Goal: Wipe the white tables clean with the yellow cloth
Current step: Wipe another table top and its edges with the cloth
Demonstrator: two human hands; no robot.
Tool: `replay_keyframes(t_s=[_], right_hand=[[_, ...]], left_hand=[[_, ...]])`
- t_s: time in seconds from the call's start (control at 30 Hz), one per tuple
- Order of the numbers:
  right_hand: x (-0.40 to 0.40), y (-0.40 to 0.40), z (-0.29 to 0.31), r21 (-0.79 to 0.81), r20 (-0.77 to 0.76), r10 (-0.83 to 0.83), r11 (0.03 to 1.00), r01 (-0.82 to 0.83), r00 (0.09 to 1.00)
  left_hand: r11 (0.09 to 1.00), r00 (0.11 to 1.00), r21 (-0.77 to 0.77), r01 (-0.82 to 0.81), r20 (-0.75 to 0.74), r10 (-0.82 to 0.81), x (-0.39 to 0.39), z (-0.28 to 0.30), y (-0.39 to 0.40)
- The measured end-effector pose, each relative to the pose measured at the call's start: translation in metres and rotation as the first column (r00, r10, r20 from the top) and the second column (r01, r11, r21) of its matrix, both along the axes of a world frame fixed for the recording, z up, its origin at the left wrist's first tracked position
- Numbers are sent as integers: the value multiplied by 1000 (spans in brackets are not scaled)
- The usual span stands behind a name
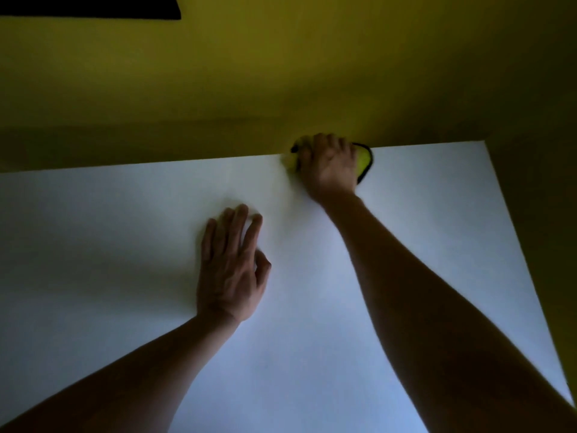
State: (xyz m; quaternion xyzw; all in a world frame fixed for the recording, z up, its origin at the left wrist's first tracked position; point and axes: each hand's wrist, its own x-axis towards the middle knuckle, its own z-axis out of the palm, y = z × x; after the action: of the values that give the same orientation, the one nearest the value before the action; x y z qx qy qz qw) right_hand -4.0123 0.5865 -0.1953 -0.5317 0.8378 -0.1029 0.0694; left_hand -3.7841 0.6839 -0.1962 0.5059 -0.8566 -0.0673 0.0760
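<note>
Dark panel (pixel 90 7): top left corner, black, cut off by the upper edge; nature not discernible.

Yellow wall (pixel 249 82): across the whole upper half, dim, meeting the far edge of the worktop; continues down the right side past the worktop's right edge.

White worktop (pixel 109 245): fills the lower half, far edge running left to right on a slight upward slant, far right corner visible near the wall.

Left hand (pixel 229 270): left of centre, palm down on the worktop, forearm entering from the lower left. Fingers (pixel 240 220) straight and slightly spread, released, holding nothing; thumb tucked toward the palm on the right side.

Right hand (pixel 327 165): right of centre, at the far edge of the worktop where it meets the wall, forearm entering from the lower right. Fingers bent down over the yellow cloth, pressing it to the worktop; outline blurred.

Yellow cloth (pixel 362 162): under the right hand, at the far edge of the worktop against the wall. Bright yellow with dark border, showing mainly to the right of the hand, a small blurred part to its left.
</note>
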Motion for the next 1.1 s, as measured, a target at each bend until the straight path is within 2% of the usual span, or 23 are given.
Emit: replay_keyframes(t_s=[0.13, 0.23, 0.37, 0.4, 0.53, 0.6, 0.7, 0.77, 0.87, 0.97, 1.1], right_hand=[[49, -8, 2, -50, 80, 160, 986, -156, 984], [28, -4, 4, -55, 102, 239, 971, -235, 966], [-53, 11, -4, 32, -56, 144, 989, -142, 988], [-74, 18, -4, 12, -51, 105, 994, -105, 993], [-139, 40, -3, -77, 30, 2, 997, 1, 1000], [-149, 42, -5, -87, 21, -1, 996, 3, 1000], [-138, 34, -2, -18, -7, 50, 999, -50, 999], [-118, 27, -4, 51, -21, 181, 982, -180, 983], [-93, 22, -1, 0, 60, 265, 964, -266, 962], [-98, 26, -1, -34, 75, 318, 948, -316, 945], [-157, 41, -3, -54, 73, 221, 974, -218, 972]], left_hand=[[1000, 999, 19, 19, 27, -20, 2, 1, 0], [1000, 999, 9, 3, 40, -4, -1, 3, 2], [992, 992, 8, -128, 10, 128, -38, 9, 8], [994, 994, 21, -105, -25, 106, -49, 9, 11], [981, 979, 66, 185, -96, -178, -98, 2, 27], [970, 971, 81, 228, -86, -221, -122, -2, 33], [967, 969, 91, 240, -79, -233, -143, -6, 40], [972, 975, 82, 221, -51, -217, -148, -6, 43], [979, 982, 76, 189, 9, -190, -152, -3, 46], [988, 989, 64, 142, 38, -144, -163, 2, 49], [985, 988, 80, 153, -32, -151, -205, 9, 45]])
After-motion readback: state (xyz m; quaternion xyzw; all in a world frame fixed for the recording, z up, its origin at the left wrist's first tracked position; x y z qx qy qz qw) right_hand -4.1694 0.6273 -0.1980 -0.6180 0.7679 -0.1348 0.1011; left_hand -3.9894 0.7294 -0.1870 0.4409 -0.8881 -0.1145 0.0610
